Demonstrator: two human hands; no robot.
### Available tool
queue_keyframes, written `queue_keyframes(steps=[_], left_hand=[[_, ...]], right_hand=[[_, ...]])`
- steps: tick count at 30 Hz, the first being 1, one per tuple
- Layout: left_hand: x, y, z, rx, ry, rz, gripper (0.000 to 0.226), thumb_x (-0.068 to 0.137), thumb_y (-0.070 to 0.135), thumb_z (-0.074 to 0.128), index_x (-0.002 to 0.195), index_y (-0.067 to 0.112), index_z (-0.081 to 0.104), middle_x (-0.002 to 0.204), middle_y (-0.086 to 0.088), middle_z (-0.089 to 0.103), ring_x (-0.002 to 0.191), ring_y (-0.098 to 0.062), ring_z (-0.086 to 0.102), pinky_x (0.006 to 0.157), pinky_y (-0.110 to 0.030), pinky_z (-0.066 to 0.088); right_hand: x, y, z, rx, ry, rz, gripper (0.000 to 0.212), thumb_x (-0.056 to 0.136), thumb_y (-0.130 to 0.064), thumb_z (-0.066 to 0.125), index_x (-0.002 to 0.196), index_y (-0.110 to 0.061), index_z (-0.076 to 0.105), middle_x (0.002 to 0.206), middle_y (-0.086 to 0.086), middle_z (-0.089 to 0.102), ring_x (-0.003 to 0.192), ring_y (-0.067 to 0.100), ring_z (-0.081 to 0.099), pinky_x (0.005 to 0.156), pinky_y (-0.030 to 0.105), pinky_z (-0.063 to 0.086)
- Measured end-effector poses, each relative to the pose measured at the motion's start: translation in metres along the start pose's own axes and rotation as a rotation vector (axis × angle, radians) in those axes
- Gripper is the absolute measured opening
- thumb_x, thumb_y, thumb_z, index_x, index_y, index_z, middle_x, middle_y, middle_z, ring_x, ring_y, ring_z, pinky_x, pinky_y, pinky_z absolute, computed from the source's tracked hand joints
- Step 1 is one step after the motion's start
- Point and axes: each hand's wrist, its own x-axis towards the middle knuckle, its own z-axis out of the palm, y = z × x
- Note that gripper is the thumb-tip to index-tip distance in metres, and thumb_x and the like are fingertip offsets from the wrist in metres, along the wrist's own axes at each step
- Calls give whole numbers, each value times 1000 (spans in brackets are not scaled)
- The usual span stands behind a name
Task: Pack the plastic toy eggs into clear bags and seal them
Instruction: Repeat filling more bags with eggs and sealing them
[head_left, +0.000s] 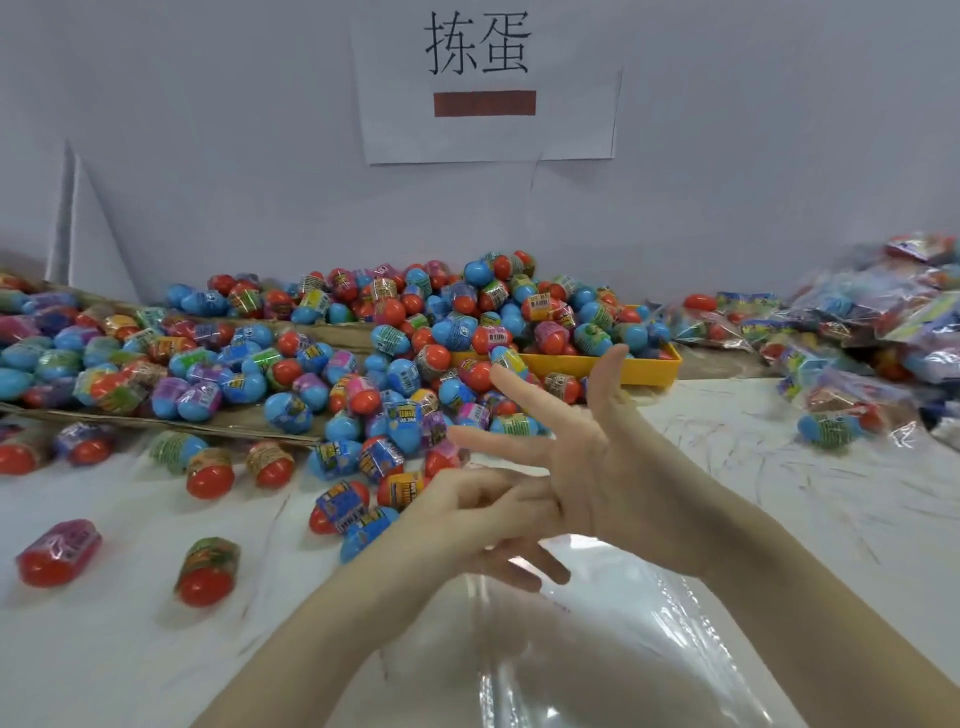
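Fingers of the right hand (597, 457) are spread wide and hold nothing; the left hand (483, 499), its fingers loosely curled, touches them at frame centre, whether pinching film I cannot tell. An empty clear bag (597, 649) lies on the bench (779, 467) at lower centre. Loose toy eggs (363, 353) heap across the middle; filled bags (872, 322) pile at right, so much remains.

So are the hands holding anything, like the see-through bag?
The right hand is open, fingers spread, holding nothing. The left hand is curled near the top of the clear bag, but blur hides whether it pinches it.
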Motion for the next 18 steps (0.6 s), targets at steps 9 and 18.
queue_keyframes(steps=[9, 18], left_hand=[[-1, -3, 5, 239, 552, 457, 9, 72, 28, 66, 72, 33, 73, 51, 14, 64, 46, 4, 52, 47, -11, 41], [1, -5, -2, 330, 434, 350, 21, 72, 37, 64, 54, 28, 69, 43, 1, 57, 35, -2, 39, 40, -13, 33]], right_hand=[[1, -16, 6, -97, 214, 41, 101, 45, -77, 12, 140, -41, 20, 143, -3, 41, 125, 33, 46, 96, 54, 41], [-6, 2, -7, -947, 528, -520, 27, 65, -41, 67, 90, -32, 71, 68, -7, 67, 60, 5, 53, 52, 14, 41]])
